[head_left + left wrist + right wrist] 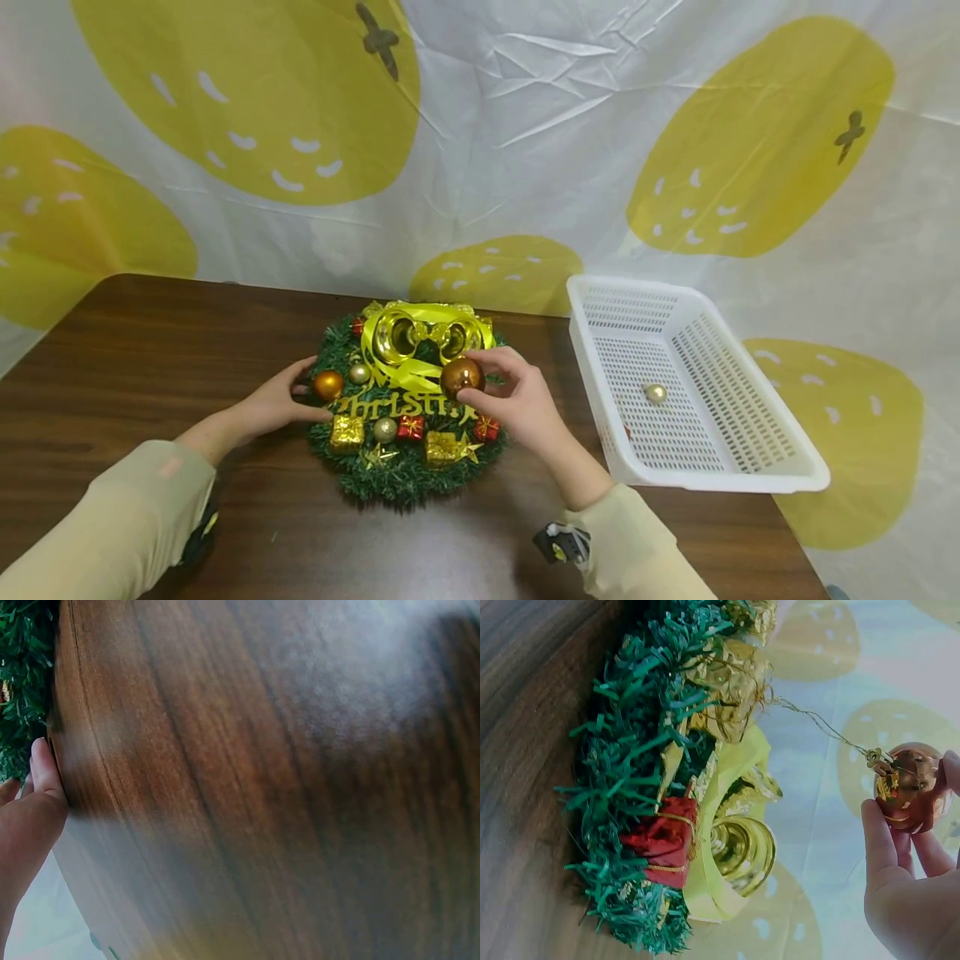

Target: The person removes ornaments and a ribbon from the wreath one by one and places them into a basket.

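Note:
A green Christmas wreath (397, 483) lies on the table, dressed with gold bells (395, 335), yellow ribbon (420, 312), small gift boxes (347, 434), baubles and gold lettering. Between thumb and fingers, my right hand (525, 404) pinches a shiny brown bauble (462, 377) above the wreath's right side. A thin gold string (821, 724) runs from the bauble's cap toward the wreath in the right wrist view; where it ends is unclear. My left hand (276, 402) holds the wreath's left edge, its thumb near an orange bauble (327, 386). Only part of this hand shows in the left wrist view (30, 832).
To the right stands a white plastic basket (581, 367) with a small pale gold bauble (656, 392) inside. The brown wooden table (187, 342) backs onto a white cloth (510, 167) printed with yellow fruit.

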`<state>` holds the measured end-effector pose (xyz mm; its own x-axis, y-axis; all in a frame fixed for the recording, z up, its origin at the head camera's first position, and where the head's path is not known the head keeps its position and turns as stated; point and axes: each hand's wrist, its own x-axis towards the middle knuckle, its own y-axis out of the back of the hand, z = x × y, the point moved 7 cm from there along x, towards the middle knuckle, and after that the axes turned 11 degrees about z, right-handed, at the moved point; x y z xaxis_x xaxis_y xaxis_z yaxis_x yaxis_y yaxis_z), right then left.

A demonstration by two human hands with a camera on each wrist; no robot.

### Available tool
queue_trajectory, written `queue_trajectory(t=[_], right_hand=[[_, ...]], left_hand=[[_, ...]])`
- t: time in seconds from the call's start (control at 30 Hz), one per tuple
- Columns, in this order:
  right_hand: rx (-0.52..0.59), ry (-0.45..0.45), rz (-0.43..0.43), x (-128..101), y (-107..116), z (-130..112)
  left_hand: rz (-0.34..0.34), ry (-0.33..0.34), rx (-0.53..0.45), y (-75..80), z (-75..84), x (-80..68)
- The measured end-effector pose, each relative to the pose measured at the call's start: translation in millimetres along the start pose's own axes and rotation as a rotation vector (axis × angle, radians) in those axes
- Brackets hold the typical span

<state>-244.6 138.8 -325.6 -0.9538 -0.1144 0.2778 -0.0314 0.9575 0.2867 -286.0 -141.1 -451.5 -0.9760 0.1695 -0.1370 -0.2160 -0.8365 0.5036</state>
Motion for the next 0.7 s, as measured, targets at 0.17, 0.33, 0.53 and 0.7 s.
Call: queue_trajectory(t=[0.17,0.33,0.53,0.7], right_hand=[[0.035,-0.036,-0.004,0.8,5.9,-2.7],[0.05,-0.058,-0.003,1.5,13.4,-6.2],[0.026,-0.081,0.043,4.7,23.2,-7.4],[-0.001,-0.094,0.082,6.7,30.8,-8.6]], left_hand=[[-0.005,0.004,0.001,0.2,1.9,-1.5],[-0.008,0.006,0.0,-0.3,1.5,-1.5],[-0.001,-0.002,0.01,0.7,1.6,-2.0],[0.004,-0.002,0.01,0.7,2.3,-2.3]])
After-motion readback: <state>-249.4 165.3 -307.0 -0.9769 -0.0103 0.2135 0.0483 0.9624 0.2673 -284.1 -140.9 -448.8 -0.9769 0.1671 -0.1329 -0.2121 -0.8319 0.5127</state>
